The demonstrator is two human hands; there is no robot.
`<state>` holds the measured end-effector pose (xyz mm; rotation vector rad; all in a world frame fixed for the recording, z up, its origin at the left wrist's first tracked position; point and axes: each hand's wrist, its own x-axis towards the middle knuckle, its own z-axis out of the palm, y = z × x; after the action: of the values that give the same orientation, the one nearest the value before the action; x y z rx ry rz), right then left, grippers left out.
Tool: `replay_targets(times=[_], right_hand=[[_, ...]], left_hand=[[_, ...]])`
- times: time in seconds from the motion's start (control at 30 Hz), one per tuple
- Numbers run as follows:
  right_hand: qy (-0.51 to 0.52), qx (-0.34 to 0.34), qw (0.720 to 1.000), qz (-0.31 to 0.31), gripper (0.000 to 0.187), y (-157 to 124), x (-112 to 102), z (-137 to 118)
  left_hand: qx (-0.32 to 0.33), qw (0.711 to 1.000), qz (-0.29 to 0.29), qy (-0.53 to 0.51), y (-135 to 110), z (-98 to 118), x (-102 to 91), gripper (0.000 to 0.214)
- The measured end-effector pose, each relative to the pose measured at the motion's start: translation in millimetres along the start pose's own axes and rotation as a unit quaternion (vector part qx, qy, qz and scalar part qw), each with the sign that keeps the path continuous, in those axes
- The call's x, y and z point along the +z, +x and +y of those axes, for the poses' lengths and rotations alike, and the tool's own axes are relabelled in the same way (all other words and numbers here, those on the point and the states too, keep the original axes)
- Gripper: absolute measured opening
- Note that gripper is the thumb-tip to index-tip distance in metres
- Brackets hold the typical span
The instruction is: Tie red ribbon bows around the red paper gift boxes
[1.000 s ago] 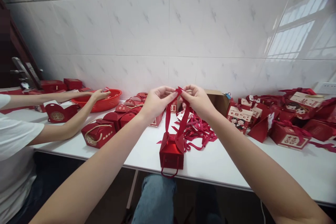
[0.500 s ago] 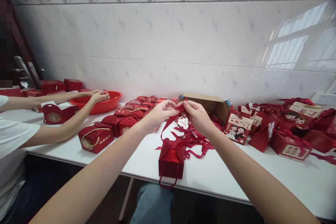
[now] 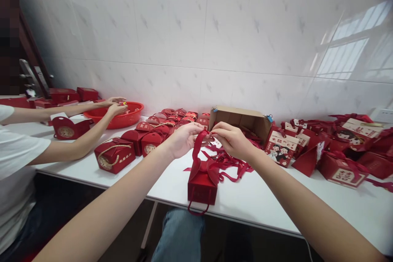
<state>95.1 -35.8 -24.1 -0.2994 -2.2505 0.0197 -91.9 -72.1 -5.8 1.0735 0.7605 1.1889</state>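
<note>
A small red gift box (image 3: 201, 186) stands near the front edge of the white table (image 3: 260, 200), its flaps up. A red ribbon (image 3: 196, 149) rises from the box in a loop. My left hand (image 3: 184, 139) and my right hand (image 3: 230, 139) both pinch this ribbon just above the box, fingertips almost meeting. A tangle of loose red ribbons (image 3: 230, 161) lies right behind the box.
An open cardboard carton (image 3: 242, 118) stands behind my hands. Several red gift boxes (image 3: 141, 137) fill the left, and more boxes with cartoon labels (image 3: 281, 147) the right. At far left another person's hands (image 3: 115, 106) reach into a red basin (image 3: 118, 116).
My hands have come down from about head height of the ribbon to just above the box, so the ribbon loop is shorter. The other person's hands stay at the basin.
</note>
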Motion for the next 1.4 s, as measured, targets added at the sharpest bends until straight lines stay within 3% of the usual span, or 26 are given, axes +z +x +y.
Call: replay_targets(times=[0.13,0.37,0.53,0.6,0.63,0.73,0.8,0.87,0.93,1.0,1.07,1.1,1.17,1.23,1.33,1.4], right_hand=[[-0.004,0.004,0.999,0.035,0.027,2,0,-1],[0.006,0.016,0.999,0.042,0.027,-1,-1,-3],[0.062,0.049,0.995,0.062,0.028,-3,2,-7],[0.09,0.077,0.989,0.086,0.028,-6,2,-9],[0.099,0.098,0.985,0.104,0.028,-10,0,-9],[0.089,0.207,0.961,0.159,0.031,-43,-11,-5],[0.058,0.301,0.936,0.175,0.036,-84,-22,1],[0.006,0.38,0.913,0.149,0.042,-136,-31,6],[-0.028,0.467,0.878,0.101,0.048,-187,-35,9],[0.006,0.509,0.86,0.02,0.049,-225,-33,8],[0.009,0.512,0.859,-0.031,0.047,-242,-27,6],[-0.012,0.509,0.861,-0.019,0.044,-242,-23,5],[-0.068,0.494,0.865,0.047,0.042,-228,-14,1],[-0.077,0.469,0.874,0.102,0.039,-202,-5,-3],[0.019,0.428,0.9,0.084,0.031,-158,15,-14],[0.058,0.403,0.912,0.057,0.031,-134,29,-21]], left_hand=[[0.007,1.0,-0.011,-0.009,-1,-4,-1.2,0.009],[0.037,0.999,-0.029,-0.008,0,-8,-1.0,0.01],[0.157,0.98,0.02,0.118,-3,-13,-0.5,0.005],[0.244,0.939,0.07,0.233,-8,-12,-2.9,0.007],[0.289,0.903,0.097,0.302,-12,-11,-5.8,0.01],[0.391,0.744,0.163,0.516,-25,-6,-26.1,0.016],[0.387,0.68,0.192,0.592,-35,-6,-52.5,0.02],[0.319,0.653,0.201,0.657,-46,-13,-87.3,0.026],[0.247,0.654,0.197,0.687,-57,-28,-123.5,0.028],[0.183,0.677,0.154,0.696,-65,-47,-151.4,0.027],[0.138,0.698,0.103,0.695,-69,-65,-163.8,0.025],[0.135,0.706,0.084,0.69,-68,-72,-163.7,0.022],[0.151,0.722,0.081,0.67,-63,-80,-152.7,0.015],[0.165,0.758,0.113,0.621,-54,-85,-133.0,0.016],[0.116,0.869,0.118,0.466,-38,-93,-101.0,0.024],[0.084,0.91,0.105,0.393,-30,-101,-84.1,0.03]])
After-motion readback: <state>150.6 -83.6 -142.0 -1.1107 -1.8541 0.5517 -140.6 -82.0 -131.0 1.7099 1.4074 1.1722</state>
